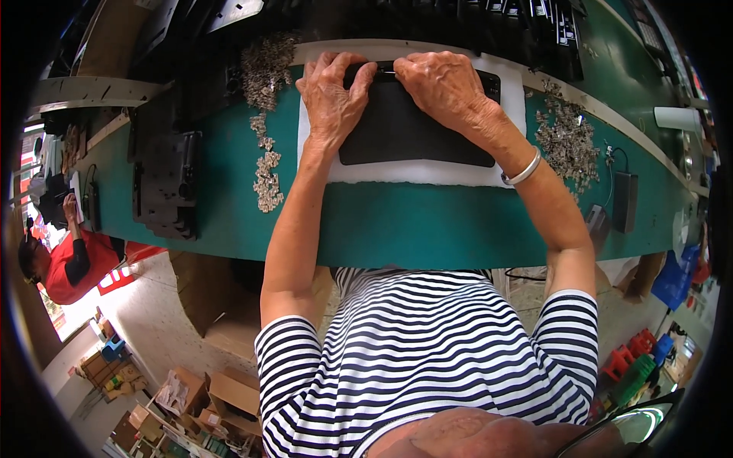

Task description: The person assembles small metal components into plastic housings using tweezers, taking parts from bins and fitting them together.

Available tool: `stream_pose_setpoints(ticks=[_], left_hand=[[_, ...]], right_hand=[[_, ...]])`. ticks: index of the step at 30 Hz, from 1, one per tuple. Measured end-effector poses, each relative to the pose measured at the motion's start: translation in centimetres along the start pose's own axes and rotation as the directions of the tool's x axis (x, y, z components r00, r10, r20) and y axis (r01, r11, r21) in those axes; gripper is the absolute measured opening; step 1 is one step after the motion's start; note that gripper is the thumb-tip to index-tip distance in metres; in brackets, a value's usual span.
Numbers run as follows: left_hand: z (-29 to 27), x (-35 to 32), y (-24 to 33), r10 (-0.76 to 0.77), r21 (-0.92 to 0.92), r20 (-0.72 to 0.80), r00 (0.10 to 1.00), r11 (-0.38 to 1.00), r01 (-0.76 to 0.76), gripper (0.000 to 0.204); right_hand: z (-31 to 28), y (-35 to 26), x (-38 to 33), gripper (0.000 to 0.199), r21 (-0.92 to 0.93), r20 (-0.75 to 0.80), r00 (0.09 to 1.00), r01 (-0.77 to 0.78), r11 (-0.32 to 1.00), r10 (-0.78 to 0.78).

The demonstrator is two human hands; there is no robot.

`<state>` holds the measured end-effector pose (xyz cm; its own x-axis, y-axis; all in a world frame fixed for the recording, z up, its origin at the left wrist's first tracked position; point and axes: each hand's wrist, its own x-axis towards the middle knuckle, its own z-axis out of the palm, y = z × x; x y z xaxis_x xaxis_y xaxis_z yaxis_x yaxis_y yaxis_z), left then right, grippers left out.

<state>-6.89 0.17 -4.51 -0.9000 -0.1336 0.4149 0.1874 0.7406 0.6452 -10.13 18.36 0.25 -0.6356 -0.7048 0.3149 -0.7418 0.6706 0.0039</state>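
Note:
A flat black rectangular panel [416, 126] lies on a white sheet [351, 174] on the green table. My left hand [334, 95] is curled over its far left corner, thumb and fingers closed at the far edge. Close beside it, my right hand [443, 82] pinches at the middle of that same edge. A tiny shiny bit shows between the two hands, too small to name, and the right fingertips hide most of it. Small metal pieces lie heaped to the left [267, 183] and to the right [569, 145] of the sheet.
Black moulded parts [166, 183] are stacked at the table's left. More black parts [527, 30] line the far side, behind a pale strip. A small dark box [625, 202] with a cable stands at the right. A person in red [80, 263] works at far left.

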Motion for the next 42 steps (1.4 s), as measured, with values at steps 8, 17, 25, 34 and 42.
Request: stream_pose_setpoints(ticks=[8,17,25,34,42], left_hand=[[-0.1,0.2,0.5,-0.023,-0.030,0.016,1.000,0.999,0.024,0.018],[-0.2,0.5,0.5,-0.095,0.006,0.064,0.993,0.995,0.095,0.019],[-0.1,0.2,0.5,-0.084,-0.032,0.036,0.996,0.996,0.085,0.020],[0.0,0.2,0.3,-0.088,-0.038,0.035,0.996,0.995,0.089,0.021],[-0.5,0.2,0.1,-0.037,-0.034,0.059,0.998,0.999,0.039,0.018]], right_hand=[[0.5,-0.3,0.0,0.006,-0.014,-0.028,1.000,0.011,1.000,-0.011],[-0.7,-0.2,-0.3,0.016,-0.096,0.074,0.994,-0.067,0.993,0.074],[-0.1,-0.1,-0.8,0.008,0.039,0.016,0.997,-0.070,0.997,0.070],[0.8,0.9,-0.8,0.015,0.109,-0.138,0.990,0.010,0.994,0.005],[0.0,-0.3,-0.1,0.011,-0.035,-0.033,0.999,0.010,0.999,-0.011]])
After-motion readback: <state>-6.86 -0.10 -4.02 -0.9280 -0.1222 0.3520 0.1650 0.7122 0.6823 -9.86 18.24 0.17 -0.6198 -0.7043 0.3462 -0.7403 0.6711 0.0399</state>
